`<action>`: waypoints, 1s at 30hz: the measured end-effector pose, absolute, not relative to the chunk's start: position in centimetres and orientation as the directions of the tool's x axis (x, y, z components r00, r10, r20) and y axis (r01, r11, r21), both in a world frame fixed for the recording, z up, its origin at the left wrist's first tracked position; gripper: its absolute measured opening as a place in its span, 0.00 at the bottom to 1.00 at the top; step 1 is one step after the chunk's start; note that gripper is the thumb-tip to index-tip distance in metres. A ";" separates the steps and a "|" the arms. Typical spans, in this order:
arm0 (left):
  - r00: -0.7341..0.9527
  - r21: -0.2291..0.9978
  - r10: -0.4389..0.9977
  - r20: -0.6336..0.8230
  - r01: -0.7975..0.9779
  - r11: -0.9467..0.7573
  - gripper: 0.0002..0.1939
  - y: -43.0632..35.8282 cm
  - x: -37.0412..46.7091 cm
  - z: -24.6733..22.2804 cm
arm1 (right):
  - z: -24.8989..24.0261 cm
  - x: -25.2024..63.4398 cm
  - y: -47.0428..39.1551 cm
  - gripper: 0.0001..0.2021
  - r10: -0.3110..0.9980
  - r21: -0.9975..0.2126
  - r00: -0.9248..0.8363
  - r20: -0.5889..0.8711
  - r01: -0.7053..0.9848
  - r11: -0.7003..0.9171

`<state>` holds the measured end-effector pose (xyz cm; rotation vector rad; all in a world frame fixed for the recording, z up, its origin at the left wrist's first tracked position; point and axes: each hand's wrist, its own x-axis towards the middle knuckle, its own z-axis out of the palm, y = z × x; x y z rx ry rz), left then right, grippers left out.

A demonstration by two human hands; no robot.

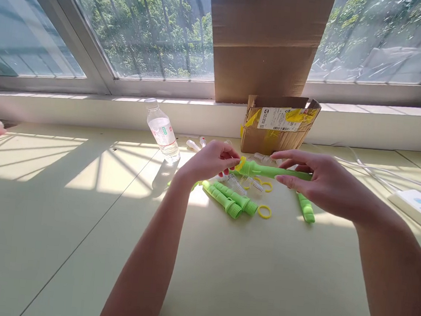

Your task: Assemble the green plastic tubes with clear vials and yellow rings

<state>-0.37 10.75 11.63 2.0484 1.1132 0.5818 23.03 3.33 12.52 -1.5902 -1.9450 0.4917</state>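
We note bottle upright on table, far left. We pinch yellow ring between left-hand thumb and fingers, at threaded end of held green tube. Below: two green tubes side by side, loose ring near their threaded ends. Behind: open carton. We grip held green tube's other end between right-hand thumb and fingers, tube roughly level. Green piece lies below right hand; power strip, far right.
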 end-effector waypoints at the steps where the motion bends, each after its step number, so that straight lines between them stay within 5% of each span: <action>1: 0.528 0.758 0.848 0.050 0.533 -0.377 0.10 10.7 -0.3 11.6 | 12.5 23.0 3.3 0.20 0.971 -0.613 -0.123 0.205 0.757 0.226; 11: 0.482 0.654 0.866 0.132 0.615 -0.441 0.12 11.0 0.1 10.9 | 12.3 22.8 3.4 0.19 0.966 -0.629 -0.131 0.222 0.738 0.245; 21: 0.534 0.782 0.843 0.061 0.500 -0.373 0.13 10.2 0.1 12.1 | 12.5 22.5 3.2 0.18 0.968 -0.644 -0.108 0.227 0.729 0.232; 30: 0.570 0.727 0.818 0.079 0.529 -0.439 0.14 9.3 0.3 12.9 | 12.3 22.1 3.2 0.17 0.956 -0.593 -0.083 0.280 0.768 0.240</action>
